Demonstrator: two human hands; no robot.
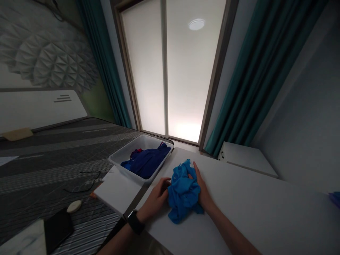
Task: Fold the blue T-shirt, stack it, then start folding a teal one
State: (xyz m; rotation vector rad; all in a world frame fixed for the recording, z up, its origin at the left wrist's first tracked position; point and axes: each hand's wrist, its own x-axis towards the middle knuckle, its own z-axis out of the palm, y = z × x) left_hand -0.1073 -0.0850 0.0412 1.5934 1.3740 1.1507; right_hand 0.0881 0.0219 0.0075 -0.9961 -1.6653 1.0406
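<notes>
A crumpled bright blue garment (183,191) is bunched up over the white table (239,202); its exact kind cannot be made out. From the left, my left hand (158,193) holds its side with curled fingers, a dark watch on the wrist. My right hand (202,186) is wrapped around the opposite side, some fingers hidden in the folds. Beyond my left hand stands a translucent white bin (114,160), with dark blue clothing (148,161) and a bit of red cloth inside.
Under the bin's near side lies a white box or board (119,191) on the dark patterned bed (53,177). Eyeglasses (91,186), a round pale object (74,206) and a black flat item (58,225) lie there too. A white cabinet (247,156) stands behind the table.
</notes>
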